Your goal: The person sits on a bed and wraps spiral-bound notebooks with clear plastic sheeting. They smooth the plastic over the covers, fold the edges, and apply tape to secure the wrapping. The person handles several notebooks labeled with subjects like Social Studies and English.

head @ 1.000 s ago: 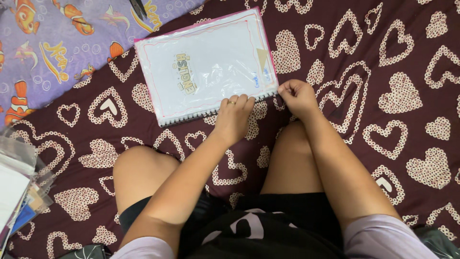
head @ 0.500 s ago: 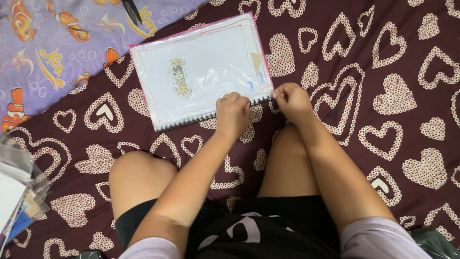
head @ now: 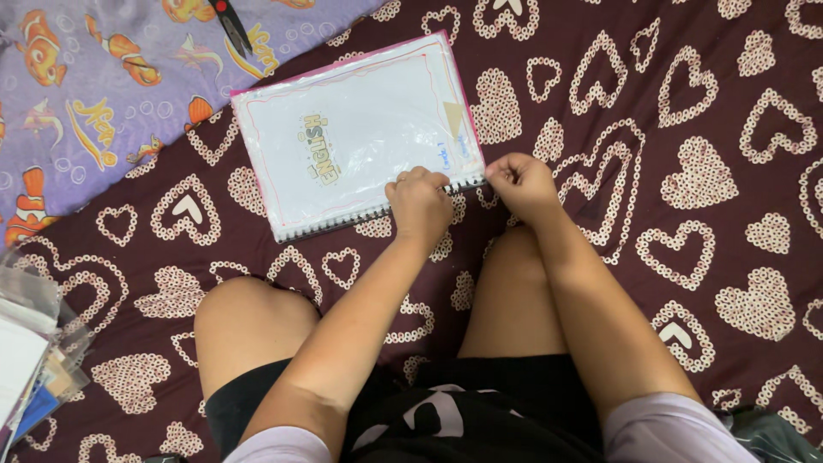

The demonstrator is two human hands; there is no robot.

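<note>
Fingers of our left hand (head: 418, 204) curl down together onto the near edge of the spiral notebook (head: 356, 137), knuckles up, the tips pressing on the clear plastic cover right above the wire binding (head: 377, 211); that pressure appears to pin the book flat against the soft bedding. Just to the right of those fingers, our right hand (head: 521, 183) is bunched into a loose fist at the notebook's near right corner, thumb and fingertips pinched together on what looks like the edge of the plastic cover, though we cannot tell exactly what sits between them. So one hand seems to steady while the other works at the corner. Beyond our fingers the notebook lies flat and slightly askew on the maroon blanket with white hearts (head: 686, 171), its pink-trimmed far edge pointing away from us. Farther off, up and to the left of our left fingers, a pair of scissors (head: 230, 24) rests on the purple fish-print sheet (head: 77, 94), well apart from both hands. Below our fingers, our bare knees frame the space, and a pile of papers in clear sleeves (head: 30, 351) sits far out to the left.
</note>
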